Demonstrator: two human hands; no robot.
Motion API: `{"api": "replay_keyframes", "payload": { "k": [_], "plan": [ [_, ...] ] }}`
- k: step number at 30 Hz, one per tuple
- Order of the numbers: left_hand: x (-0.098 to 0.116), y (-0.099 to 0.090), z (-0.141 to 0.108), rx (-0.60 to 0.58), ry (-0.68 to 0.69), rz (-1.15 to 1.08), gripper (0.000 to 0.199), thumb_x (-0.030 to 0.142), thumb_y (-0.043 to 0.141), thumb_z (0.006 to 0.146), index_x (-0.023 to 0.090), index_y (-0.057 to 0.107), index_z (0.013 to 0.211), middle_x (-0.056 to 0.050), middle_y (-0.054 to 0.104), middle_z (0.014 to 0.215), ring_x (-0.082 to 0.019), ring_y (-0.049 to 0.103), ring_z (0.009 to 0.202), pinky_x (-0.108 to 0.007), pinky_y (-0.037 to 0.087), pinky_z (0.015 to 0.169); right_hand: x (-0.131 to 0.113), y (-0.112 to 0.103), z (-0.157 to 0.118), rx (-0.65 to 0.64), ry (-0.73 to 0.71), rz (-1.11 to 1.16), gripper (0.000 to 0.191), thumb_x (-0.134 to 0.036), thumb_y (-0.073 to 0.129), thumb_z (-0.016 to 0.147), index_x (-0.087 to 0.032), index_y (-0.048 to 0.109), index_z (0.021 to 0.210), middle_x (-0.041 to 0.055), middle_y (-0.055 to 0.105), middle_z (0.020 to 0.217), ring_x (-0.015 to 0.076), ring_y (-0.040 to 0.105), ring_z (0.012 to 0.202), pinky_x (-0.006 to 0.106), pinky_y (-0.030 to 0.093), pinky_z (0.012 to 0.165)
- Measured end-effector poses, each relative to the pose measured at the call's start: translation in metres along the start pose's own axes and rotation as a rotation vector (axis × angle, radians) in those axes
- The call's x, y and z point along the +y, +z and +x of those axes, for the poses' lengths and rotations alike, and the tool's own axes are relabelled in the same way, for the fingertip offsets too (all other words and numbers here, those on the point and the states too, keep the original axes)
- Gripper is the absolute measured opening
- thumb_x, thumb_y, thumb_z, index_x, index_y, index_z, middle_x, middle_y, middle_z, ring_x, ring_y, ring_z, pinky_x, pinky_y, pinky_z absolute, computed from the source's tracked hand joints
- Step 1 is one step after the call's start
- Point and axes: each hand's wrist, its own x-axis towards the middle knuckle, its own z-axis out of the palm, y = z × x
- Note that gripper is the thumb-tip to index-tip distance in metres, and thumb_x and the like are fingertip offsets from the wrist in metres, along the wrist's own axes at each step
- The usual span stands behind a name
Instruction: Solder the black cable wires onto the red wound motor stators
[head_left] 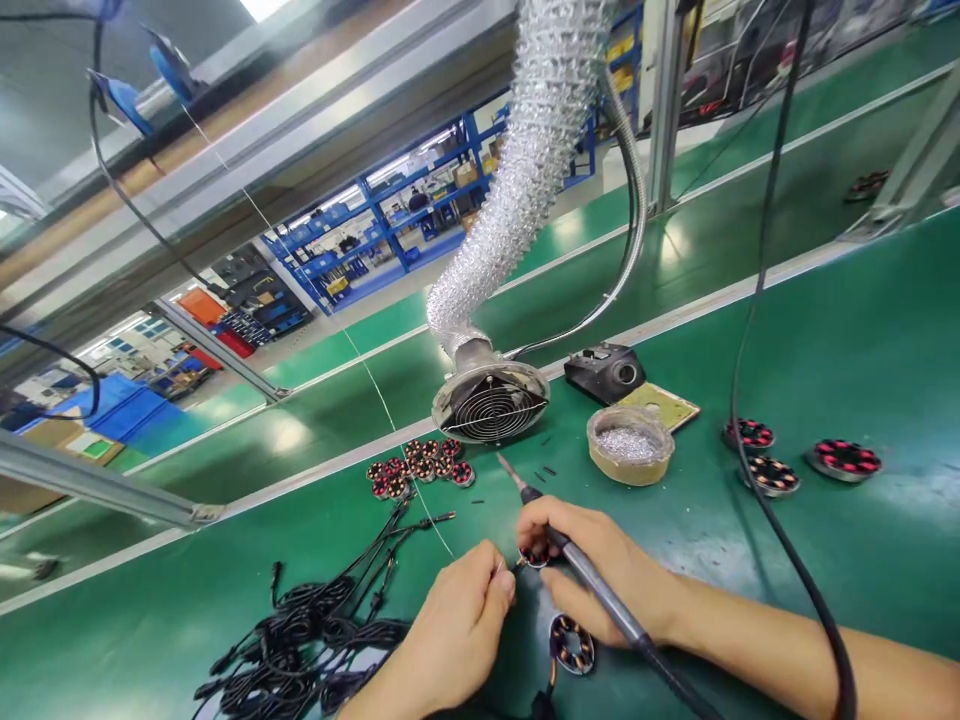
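Observation:
My right hand [600, 565] is closed around a soldering iron [600, 585], its metal tip pointing up and left. The fingers of that hand also touch a small round coil part [535, 555] with red segments. Just left of it, my left hand [465, 620] is pinched on a thin pale wire [442, 538] that runs up and away, beside the coil part and a short dark lead. A second round coil part [571, 643] with orange wires lies on the green mat below my right hand.
Black cables [300, 640] lie at left, grouped coils [420, 463] behind my hands. A fume extractor [491, 402] hangs behind the iron's tip. A solder-filled bowl [630, 445] and black iron stand [604, 373] stand right of it. More coils [846, 459] lie far right, near a hanging cable [757, 250].

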Motion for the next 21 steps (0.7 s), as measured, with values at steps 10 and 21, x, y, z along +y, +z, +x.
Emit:
{"api": "replay_keyframes", "payload": {
  "k": [10,21],
  "plan": [
    [-0.025,0.030,0.029,-0.077,0.085,-0.904,0.052,0.072,0.046,0.086,0.020,0.045,0.082,0.009,0.047,0.046,-0.007,0.028,0.038,-0.021,0.025,0.047,-0.005,0.013,0.002,0.061,0.136,0.056,0.016,-0.013,0.051,0.080,-0.022,0.053,0.094,-0.0022,0.062,0.074,0.0108,0.059,0.061,0.020,0.049,0.058],
    [-0.044,0.044,0.020,0.092,0.058,-0.801,0.046,0.067,0.039,0.092,0.022,0.044,0.085,0.005,0.048,0.064,-0.012,0.041,0.060,-0.025,0.032,0.060,-0.009,0.024,0.001,-0.033,0.269,0.204,0.021,-0.010,0.048,0.079,-0.024,0.045,0.095,-0.0051,0.065,0.068,0.0098,0.061,0.055,0.018,0.050,0.054]
  ]
}}
